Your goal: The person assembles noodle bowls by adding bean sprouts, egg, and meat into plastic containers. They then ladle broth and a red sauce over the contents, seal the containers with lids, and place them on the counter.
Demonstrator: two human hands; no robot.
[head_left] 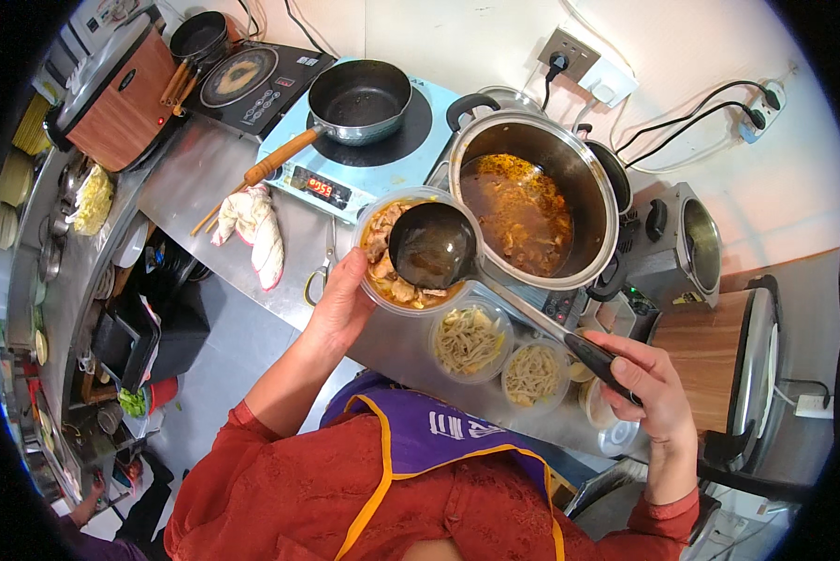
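In my left hand (343, 297) is a clear round plastic bowl (420, 310) with chunks of cooked meat in broth. My fingers wrap its left side. A steel ladle (436, 245) with a black handle is gripped in my right hand (652, 381). The ladle's scoop lies over the bowl and hides part of the meat; it appears to hold some liquid. To the right of the bowl stands a tall steel pot (611, 210) with reddish-brown, oily soup in it. Below the ladle sit two clear tubs with pale strips, a left tub (473, 343) and a right tub (535, 374).
A frying pan (360, 103) rests on a light-blue induction cooker (284, 154), its wooden handle pointing toward me. Scissors (321, 273) and a crumpled cloth (253, 232) lie on the steel counter (181, 192). Plugged cords (705, 122) run along the wall. Another person's arm (88, 500) shows at lower left.
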